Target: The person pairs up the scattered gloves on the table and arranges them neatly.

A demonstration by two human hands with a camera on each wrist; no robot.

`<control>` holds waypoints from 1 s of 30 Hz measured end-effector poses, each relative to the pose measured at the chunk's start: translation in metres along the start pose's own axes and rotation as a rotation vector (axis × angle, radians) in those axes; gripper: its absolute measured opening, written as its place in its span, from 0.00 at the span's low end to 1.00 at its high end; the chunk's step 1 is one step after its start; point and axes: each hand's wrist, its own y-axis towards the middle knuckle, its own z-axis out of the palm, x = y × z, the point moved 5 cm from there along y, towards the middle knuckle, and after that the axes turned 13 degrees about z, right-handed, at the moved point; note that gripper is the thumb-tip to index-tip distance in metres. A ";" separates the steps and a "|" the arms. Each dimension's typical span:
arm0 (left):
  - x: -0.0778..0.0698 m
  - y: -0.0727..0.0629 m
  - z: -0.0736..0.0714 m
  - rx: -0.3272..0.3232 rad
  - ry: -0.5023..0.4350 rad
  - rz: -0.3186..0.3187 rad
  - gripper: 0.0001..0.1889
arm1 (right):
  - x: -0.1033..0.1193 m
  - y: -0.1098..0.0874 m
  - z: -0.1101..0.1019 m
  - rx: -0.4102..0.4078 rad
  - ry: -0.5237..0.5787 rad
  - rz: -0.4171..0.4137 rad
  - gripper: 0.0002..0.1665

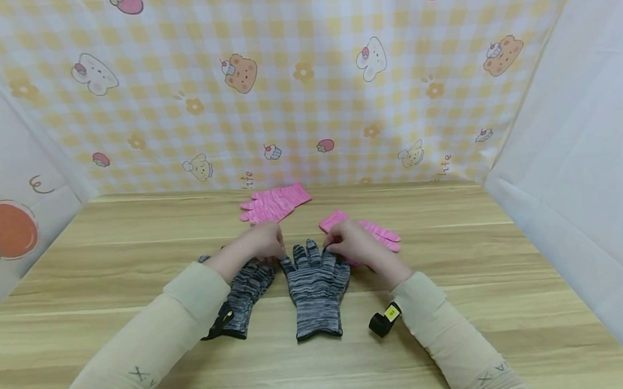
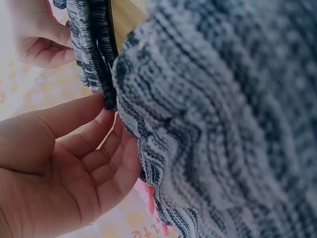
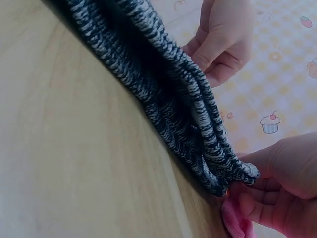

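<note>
A grey-and-black striped knit glove (image 1: 317,291) lies on the wooden table in front of the person, fingers pointing away and cuff toward the person. The left hand (image 1: 267,241) pinches a fingertip on its left side between thumb and index finger. On the opposite side, the right hand (image 1: 350,241) pinches another fingertip, as the right wrist view shows with the glove's edge (image 3: 242,171) between thumb and fingers. A second grey glove (image 1: 247,291) lies to the left, partly hidden beneath the left forearm.
One pink glove (image 1: 278,202) lies behind the hands near the back curtain (image 1: 304,114). Another pink glove (image 1: 383,236) is partly covered by the right hand. White cloth walls flank the wooden table (image 1: 468,304) on both sides.
</note>
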 end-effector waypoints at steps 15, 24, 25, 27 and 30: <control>0.002 0.004 -0.001 0.075 0.043 0.028 0.09 | 0.002 0.002 0.007 -0.015 -0.062 -0.053 0.03; 0.000 0.008 -0.008 -0.006 0.048 0.074 0.06 | 0.011 -0.004 0.001 -0.059 -0.046 -0.048 0.06; -0.002 0.009 -0.009 -0.018 0.053 0.098 0.06 | 0.013 -0.005 0.000 -0.064 -0.047 -0.058 0.06; -0.006 0.011 -0.010 -0.035 0.068 0.146 0.08 | 0.016 -0.008 -0.001 -0.072 -0.054 -0.077 0.06; -0.009 0.016 -0.009 -0.046 0.067 0.192 0.13 | 0.021 -0.013 -0.001 -0.080 -0.068 -0.109 0.06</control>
